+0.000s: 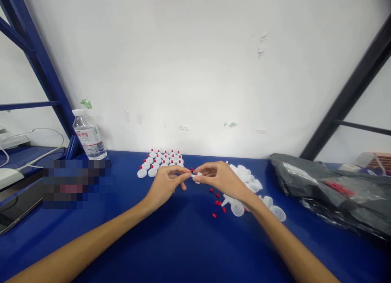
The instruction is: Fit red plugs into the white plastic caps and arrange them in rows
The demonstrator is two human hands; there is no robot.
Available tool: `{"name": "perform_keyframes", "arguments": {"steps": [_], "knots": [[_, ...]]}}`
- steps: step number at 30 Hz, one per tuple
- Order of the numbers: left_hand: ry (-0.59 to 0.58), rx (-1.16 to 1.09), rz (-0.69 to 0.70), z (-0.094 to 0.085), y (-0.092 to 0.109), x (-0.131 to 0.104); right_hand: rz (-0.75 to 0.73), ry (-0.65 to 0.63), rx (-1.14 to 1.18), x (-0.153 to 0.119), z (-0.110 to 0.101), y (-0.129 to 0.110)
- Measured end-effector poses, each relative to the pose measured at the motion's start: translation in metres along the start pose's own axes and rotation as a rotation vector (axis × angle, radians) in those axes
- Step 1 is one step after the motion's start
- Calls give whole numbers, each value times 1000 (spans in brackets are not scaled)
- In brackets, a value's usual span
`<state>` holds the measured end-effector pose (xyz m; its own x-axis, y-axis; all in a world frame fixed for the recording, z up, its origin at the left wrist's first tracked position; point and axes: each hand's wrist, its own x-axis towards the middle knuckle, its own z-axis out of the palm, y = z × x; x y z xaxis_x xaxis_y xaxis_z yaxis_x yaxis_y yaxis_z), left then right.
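Note:
In front of me my two hands meet over the blue table. Thumb and fingers of my right hand [218, 177] pinch a small white nozzle cap [198, 177], largely covered by the fingers. My left hand [168, 181] is closed, its thumb and fingertip pinching the cap's narrow tip from the left. Beyond my left hand, several white nozzle caps with red tips [165, 156] stand upright in rows. Near my right wrist lies a loose pile of white nozzle caps [244, 175] without red tips. Small red tip covers [217, 202] are scattered beside it.
A water bottle [88, 134] stands at the back left against the white wall. Nearer on that side are a dark flat device [18, 205] and white cables [36, 158]. A grey plastic bag [330, 189] lies at the right, by a dark metal post [345, 91].

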<state>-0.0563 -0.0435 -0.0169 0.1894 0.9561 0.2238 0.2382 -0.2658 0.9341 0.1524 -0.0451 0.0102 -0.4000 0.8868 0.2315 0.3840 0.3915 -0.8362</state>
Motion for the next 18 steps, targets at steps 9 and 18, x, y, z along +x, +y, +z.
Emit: {"name": "perform_keyframes", "arguments": {"steps": [9,18], "knots": [[87,2,106,-2,7,-5,64,-13,181,-1,1,-6],[148,-53,140,0,11,-8,73,-38,399,0,9,-6]]}}
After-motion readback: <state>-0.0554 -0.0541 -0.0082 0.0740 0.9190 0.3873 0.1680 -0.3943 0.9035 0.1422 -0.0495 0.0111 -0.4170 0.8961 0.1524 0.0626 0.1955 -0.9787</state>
